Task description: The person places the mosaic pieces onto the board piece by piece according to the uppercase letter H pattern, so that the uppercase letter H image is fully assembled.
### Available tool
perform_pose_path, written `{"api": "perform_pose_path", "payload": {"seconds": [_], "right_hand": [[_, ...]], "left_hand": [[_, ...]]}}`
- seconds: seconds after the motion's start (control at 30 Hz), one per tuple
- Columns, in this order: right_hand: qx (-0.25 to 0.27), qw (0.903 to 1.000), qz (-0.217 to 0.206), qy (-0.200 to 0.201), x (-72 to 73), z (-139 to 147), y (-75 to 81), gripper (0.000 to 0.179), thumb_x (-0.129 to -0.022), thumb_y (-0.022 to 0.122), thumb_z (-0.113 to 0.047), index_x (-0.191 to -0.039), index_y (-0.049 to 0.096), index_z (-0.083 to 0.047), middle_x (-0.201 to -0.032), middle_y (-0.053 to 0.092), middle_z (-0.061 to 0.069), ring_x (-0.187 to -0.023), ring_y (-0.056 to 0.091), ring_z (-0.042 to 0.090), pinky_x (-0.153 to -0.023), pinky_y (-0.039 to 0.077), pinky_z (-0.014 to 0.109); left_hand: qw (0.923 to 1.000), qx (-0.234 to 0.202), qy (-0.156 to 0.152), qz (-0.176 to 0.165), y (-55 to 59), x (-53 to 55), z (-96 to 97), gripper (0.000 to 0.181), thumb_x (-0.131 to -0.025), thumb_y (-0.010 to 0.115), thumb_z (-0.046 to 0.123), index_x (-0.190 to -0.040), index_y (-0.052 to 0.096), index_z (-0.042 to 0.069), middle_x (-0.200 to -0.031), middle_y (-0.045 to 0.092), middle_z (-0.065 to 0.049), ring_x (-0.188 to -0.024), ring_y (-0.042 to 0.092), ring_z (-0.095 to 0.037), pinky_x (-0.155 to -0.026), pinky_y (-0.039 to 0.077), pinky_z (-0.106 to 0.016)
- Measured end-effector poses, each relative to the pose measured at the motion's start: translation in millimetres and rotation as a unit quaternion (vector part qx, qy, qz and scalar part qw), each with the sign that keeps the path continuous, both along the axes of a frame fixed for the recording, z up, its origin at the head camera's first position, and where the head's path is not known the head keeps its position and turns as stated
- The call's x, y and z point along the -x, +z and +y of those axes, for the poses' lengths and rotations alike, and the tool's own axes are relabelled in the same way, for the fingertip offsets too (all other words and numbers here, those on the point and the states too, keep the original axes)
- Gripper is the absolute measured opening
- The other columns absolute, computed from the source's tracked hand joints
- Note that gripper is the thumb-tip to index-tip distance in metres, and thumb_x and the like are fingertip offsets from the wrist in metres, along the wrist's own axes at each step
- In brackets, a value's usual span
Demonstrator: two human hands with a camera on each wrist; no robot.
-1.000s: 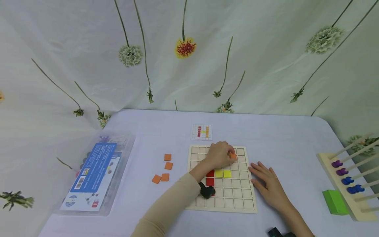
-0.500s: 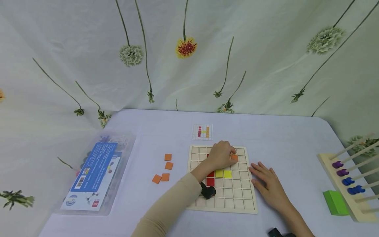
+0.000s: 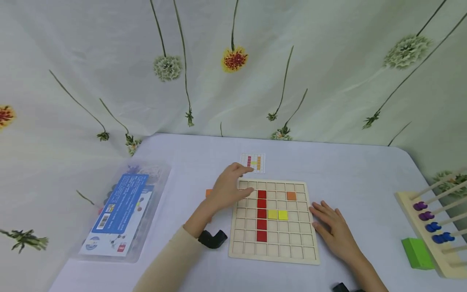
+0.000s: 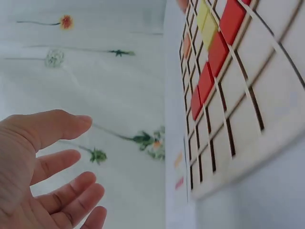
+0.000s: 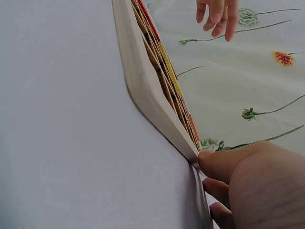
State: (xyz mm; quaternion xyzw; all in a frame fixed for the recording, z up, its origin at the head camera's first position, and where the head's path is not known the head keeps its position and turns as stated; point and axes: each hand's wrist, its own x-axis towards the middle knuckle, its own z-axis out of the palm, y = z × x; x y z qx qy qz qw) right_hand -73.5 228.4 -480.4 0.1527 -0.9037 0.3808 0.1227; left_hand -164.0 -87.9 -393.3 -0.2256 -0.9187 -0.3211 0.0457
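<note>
My left hand (image 3: 227, 188) is raised over the left edge of the wooden grid board (image 3: 246, 247), thumb and fingers apart and nothing between them. In the left wrist view, that hand (image 4: 52, 171) shows the same gap. On the board, a column of red tiles (image 3: 261, 213) stands beside two yellow tiles (image 3: 277, 214). An orange tile (image 3: 291, 196) sits in a square at the upper right. My right hand (image 3: 333, 233) lies at the board's right edge, and in the right wrist view its thumb (image 5: 224, 160) touches the board's corner. Another orange tile (image 3: 208, 192) shows partly behind my left hand.
A small pattern card (image 3: 260, 163) lies behind the board. At the left is a clear plastic case (image 3: 136, 243) with a blue label. To the right stand a wooden bead rack (image 3: 425, 235) and a green block (image 3: 417, 253).
My left hand has let go of the orange tile, leaving it in its square, and has moved left off the red column. My right hand has stayed at the board's edge.
</note>
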Motion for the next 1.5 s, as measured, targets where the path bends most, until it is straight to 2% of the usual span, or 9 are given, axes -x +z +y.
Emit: {"api": "perform_pose_path", "payload": {"seconds": [0.13,0.23,0.4,0.5,0.63,0.8,1.0,1.33,1.5], "right_hand": [[0.000,1.0000,-0.005,-0.001,-0.1,0.3,0.5,0.040,-0.088,0.068,-0.007,-0.128,0.062,-0.001,-0.137,0.055,0.023,-0.133,0.038,0.051,-0.110,0.014,0.070],[0.000,1.0000,-0.009,0.001,0.3,0.5,0.9,0.040,-0.089,0.067,-0.007,-0.128,0.063,-0.002,-0.137,0.055,0.023,-0.134,0.037,0.051,-0.110,0.013,0.070],[0.000,1.0000,-0.010,0.002,0.3,1.1,0.7,0.040,-0.089,0.067,-0.008,-0.128,0.063,-0.002,-0.138,0.055,0.023,-0.134,0.037,0.051,-0.110,0.013,0.070],[0.000,1.0000,-0.008,0.002,0.0,1.3,0.3,0.040,-0.089,0.067,-0.008,-0.128,0.063,-0.002,-0.138,0.055,0.022,-0.134,0.038,0.051,-0.110,0.014,0.069],[-0.003,1.0000,-0.006,0.003,0.3,1.2,0.2,0.039,-0.090,0.067,-0.009,-0.128,0.063,-0.003,-0.137,0.055,0.022,-0.134,0.038,0.051,-0.111,0.014,0.069],[-0.005,1.0000,-0.006,0.000,-0.5,1.3,-0.1,0.039,-0.089,0.067,-0.008,-0.128,0.063,-0.003,-0.137,0.056,0.022,-0.133,0.038,0.050,-0.110,0.015,0.069],[0.000,1.0000,-0.005,0.001,-0.4,1.7,0.4,0.039,-0.089,0.067,-0.008,-0.128,0.063,-0.003,-0.137,0.056,0.022,-0.133,0.038,0.051,-0.110,0.015,0.069],[-0.001,1.0000,-0.007,-0.001,0.0,1.1,0.0,0.039,-0.089,0.067,-0.008,-0.127,0.063,-0.002,-0.137,0.056,0.022,-0.133,0.039,0.051,-0.111,0.014,0.068],[0.000,1.0000,-0.006,0.000,0.3,1.6,-1.2,0.039,-0.089,0.067,-0.009,-0.128,0.063,-0.003,-0.137,0.056,0.022,-0.133,0.039,0.050,-0.111,0.014,0.068]], "left_hand": [[0.9983,-0.028,0.045,0.023,-2.4,-5.4,-41.4,0.054,-0.080,0.078,0.016,-0.130,0.061,0.009,-0.117,0.060,-0.013,-0.101,0.058,-0.026,-0.084,0.051,-0.041],[0.9960,-0.059,0.065,0.015,-10.4,-7.0,-70.7,0.054,-0.080,0.077,0.011,-0.131,0.059,0.006,-0.118,0.059,-0.017,-0.101,0.058,-0.029,-0.086,0.051,-0.047],[0.9872,-0.121,0.088,-0.055,-25.5,-6.8,-104.7,0.056,-0.083,0.074,0.008,-0.135,0.055,0.005,-0.123,0.055,-0.021,-0.106,0.055,-0.036,-0.091,0.047,-0.050],[0.9814,-0.134,0.100,-0.094,-34.9,-6.0,-115.7,0.056,-0.084,0.073,0.009,-0.136,0.054,0.005,-0.125,0.054,-0.021,-0.108,0.055,-0.034,-0.094,0.046,-0.049],[0.9770,-0.126,0.117,-0.126,-49.1,-5.3,-123.7,0.054,-0.084,0.073,0.010,-0.136,0.055,0.006,-0.123,0.056,-0.017,-0.106,0.056,-0.029,-0.094,0.045,-0.045],[0.9767,-0.117,0.124,-0.130,-63.8,-3.8,-126.8,0.051,-0.083,0.074,0.011,-0.131,0.059,0.006,-0.117,0.059,-0.012,-0.104,0.055,-0.025,-0.092,0.042,-0.039],[0.9794,-0.119,0.121,-0.110,-73.9,-1.0,-127.1,0.046,-0.080,0.077,0.010,-0.124,0.065,0.005,-0.113,0.060,-0.011,-0.103,0.053,-0.023,-0.089,0.039,-0.035],[0.9871,-0.092,0.116,-0.061,-81.1,-1.2,-124.0,0.037,-0.077,0.078,0.007,-0.113,0.070,0.003,-0.111,0.057,-0.014,-0.109,0.055,-0.031,-0.095,0.043,-0.048],[0.9889,-0.080,0.117,-0.046,-84.1,-0.1,-122.7,0.033,-0.077,0.078,0.007,-0.109,0.072,0.004,-0.110,0.057,-0.014,-0.108,0.054,-0.033,-0.096,0.043,-0.050]]}}
